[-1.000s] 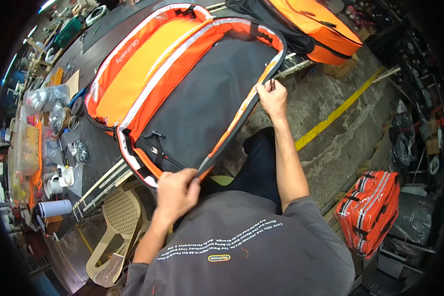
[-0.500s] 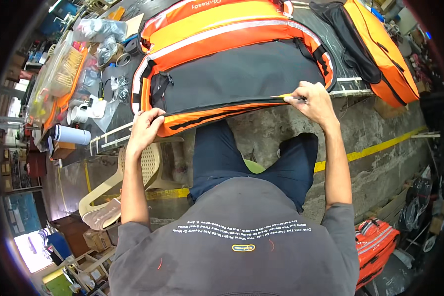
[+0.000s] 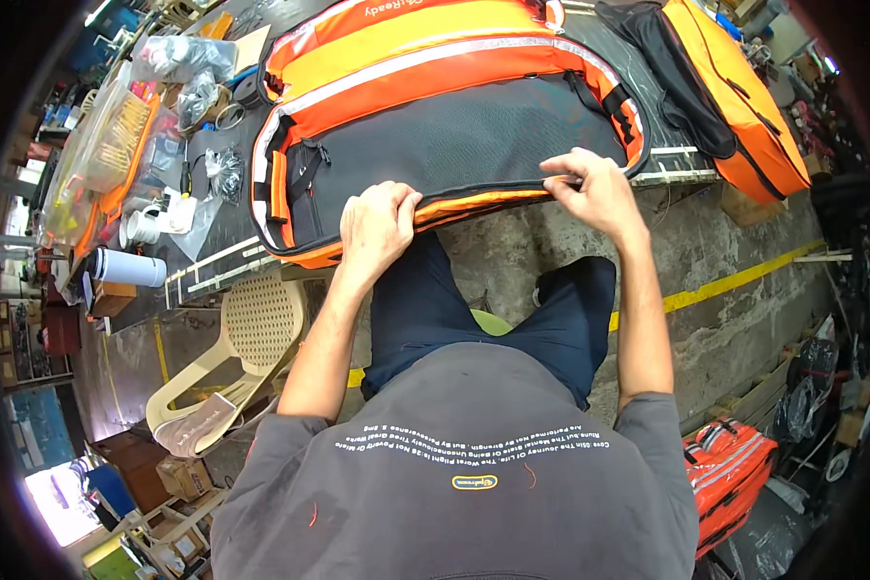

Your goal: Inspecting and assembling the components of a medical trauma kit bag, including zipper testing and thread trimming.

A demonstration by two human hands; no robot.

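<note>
A large orange and dark grey bag lies opened out along the near edge of the table, with silver reflective strips and black binding. At the middle left of its near rim, my left hand is closed, pinching the black-edged border between thumb and fingers. My right hand is at the right part of the same rim, index finger and thumb bent round a small dark thing that I cannot make out. Orange fabric hangs below the rim between the two hands.
An orange and black bag overhangs the table's right end. Clear plastic boxes, a white mug and a white cylinder crowd the left side. A beige plastic chair stands below; a red bag lies lower right.
My left hand has slid right along the rim from the bag's left corner. The right hand has shifted slightly, its index finger lifted; the yellow-tipped tool seen in it before no longer shows.
</note>
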